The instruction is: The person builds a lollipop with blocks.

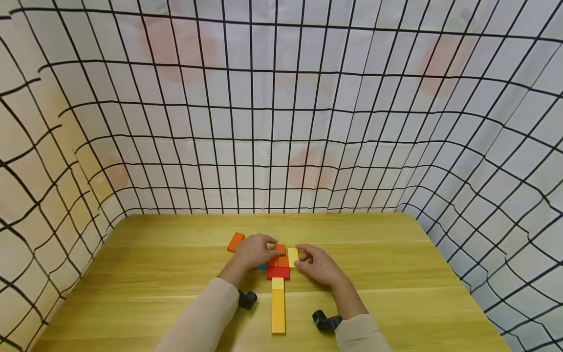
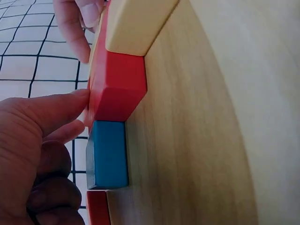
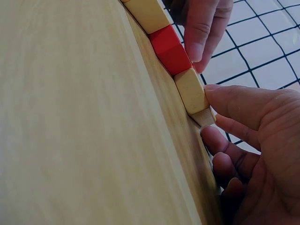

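Observation:
My left hand [image 1: 255,250] is over the orange blocks [image 1: 283,262], its thumb and index finger extended. In the left wrist view the thumb tip touches the top edge by the red block [image 2: 123,89], with other fingers bent below. My right hand [image 1: 320,264] pinches a pale yellow block [image 1: 293,257] between thumb and index finger, at the right side of the orange blocks. In the right wrist view this yellow block [image 3: 191,90] sits against the red block [image 3: 171,50]. A blue block [image 2: 111,154] shows beside the red one, partly hidden under my left hand in the head view.
Below the red block, a small pale yellow block [image 1: 278,283] and a long yellow block [image 1: 278,313] form a line toward me. A tilted orange block [image 1: 235,242] lies left of my left hand. White walls with black netting [image 1: 272,122] surround the wooden table [image 1: 374,303].

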{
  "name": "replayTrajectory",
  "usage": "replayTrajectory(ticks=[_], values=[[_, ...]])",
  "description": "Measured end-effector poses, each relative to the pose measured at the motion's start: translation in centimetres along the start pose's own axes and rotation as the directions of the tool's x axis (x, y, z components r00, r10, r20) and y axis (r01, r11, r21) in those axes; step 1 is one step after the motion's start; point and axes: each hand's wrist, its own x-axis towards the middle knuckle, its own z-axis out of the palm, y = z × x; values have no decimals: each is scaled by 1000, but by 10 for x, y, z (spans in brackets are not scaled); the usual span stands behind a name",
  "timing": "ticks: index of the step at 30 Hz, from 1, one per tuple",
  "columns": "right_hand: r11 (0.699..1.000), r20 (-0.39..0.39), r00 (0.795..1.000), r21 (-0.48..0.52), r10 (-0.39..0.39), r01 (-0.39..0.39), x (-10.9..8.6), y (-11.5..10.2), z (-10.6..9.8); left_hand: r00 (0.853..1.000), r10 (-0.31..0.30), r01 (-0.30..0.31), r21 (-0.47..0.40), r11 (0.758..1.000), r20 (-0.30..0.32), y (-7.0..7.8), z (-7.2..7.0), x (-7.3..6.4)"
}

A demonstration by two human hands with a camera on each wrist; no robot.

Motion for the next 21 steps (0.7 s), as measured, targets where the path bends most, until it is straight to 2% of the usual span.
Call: replayTrajectory(ticks=[9,21], values=[[1000,0,1000,-1,-19,19,0,1,0,998,-30,31,27,999,-47,0,3,1],[1000,-3,1000,-4,-22,22,0,2,0,999,-27,28,41,999,-30,2,7,1]])
